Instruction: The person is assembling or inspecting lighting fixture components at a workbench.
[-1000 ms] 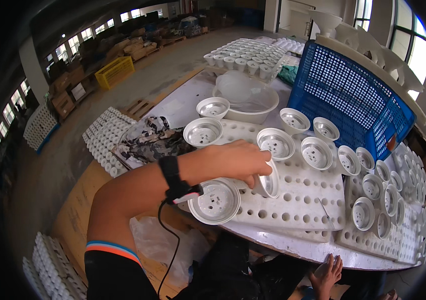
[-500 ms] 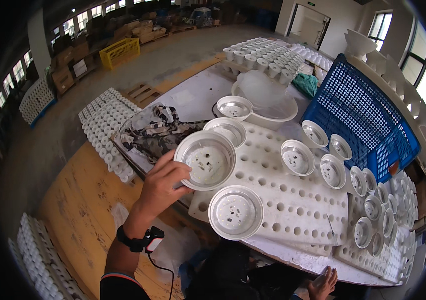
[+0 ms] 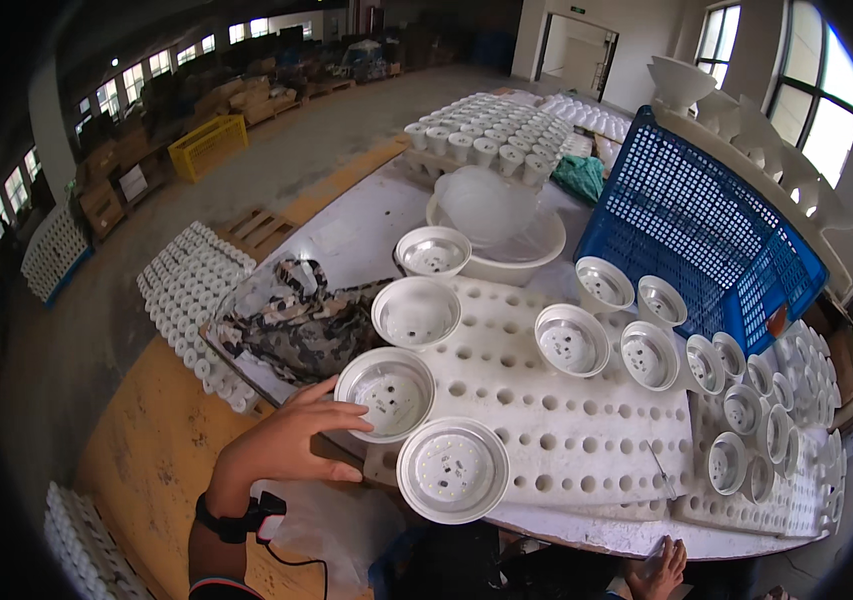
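My left hand (image 3: 291,440) is open, thumb and fingers apart, with its fingertips at the rim of a white round LED lamp cup (image 3: 386,396). This cup sits at the left edge of a white foam board (image 3: 586,480) full of holes. Nearer to me stands another lamp cup (image 3: 453,470), its disc dotted with small LEDs. Farther back in the same row are a third cup (image 3: 416,313) and a fourth (image 3: 433,252). At the table's front edge my right hand (image 3: 658,572) rests with its fingers stretched, apparently holding nothing.
More lamp cups (image 3: 572,341) stand on the board's right side. A thin rod-like tool (image 3: 660,468) leans there. Behind are a blue crate (image 3: 686,190), a white basin (image 3: 536,262) with translucent covers and trays of white cups (image 3: 496,130). Camouflage cloth (image 3: 296,325) lies at left.
The lamp cup held in my left hand has come down onto the board's left edge, and the fingers have loosened from it. The view has shifted slightly. My right hand stays at the table edge.
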`<state>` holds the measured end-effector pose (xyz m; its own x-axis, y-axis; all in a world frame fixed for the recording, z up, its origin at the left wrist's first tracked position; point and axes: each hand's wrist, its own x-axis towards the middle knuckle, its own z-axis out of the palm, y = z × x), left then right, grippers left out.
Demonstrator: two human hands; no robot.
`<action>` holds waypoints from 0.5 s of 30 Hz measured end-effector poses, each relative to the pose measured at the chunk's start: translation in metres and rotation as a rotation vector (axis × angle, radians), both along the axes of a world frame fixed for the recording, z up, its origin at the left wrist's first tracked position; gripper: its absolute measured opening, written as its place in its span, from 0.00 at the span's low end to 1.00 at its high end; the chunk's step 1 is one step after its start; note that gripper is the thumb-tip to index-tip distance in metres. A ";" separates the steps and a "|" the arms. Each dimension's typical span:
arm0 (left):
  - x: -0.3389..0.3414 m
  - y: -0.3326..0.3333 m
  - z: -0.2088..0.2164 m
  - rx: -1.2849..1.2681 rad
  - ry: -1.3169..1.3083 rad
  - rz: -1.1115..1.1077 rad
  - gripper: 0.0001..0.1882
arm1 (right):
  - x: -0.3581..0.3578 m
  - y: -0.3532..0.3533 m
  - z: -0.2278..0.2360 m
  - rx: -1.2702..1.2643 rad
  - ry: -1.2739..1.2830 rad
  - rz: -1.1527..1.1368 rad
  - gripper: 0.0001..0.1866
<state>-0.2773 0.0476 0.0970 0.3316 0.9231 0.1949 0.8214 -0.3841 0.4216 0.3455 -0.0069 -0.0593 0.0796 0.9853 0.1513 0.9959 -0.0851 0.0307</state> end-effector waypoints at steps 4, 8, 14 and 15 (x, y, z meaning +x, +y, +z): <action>-0.018 0.053 -0.009 -0.054 -1.023 0.485 0.21 | -0.008 -0.003 0.001 -0.015 -0.012 -0.067 0.50; -0.023 0.123 -0.005 -0.436 -0.938 0.556 0.23 | -0.012 -0.006 0.013 -0.044 0.006 -0.067 0.50; -0.021 0.174 -0.036 -0.508 -0.837 0.512 0.18 | -0.007 -0.028 0.013 0.184 0.367 -0.187 0.56; -0.027 0.173 -0.037 -0.432 -0.861 0.522 0.18 | -0.015 -0.027 0.025 0.163 0.409 -0.142 0.56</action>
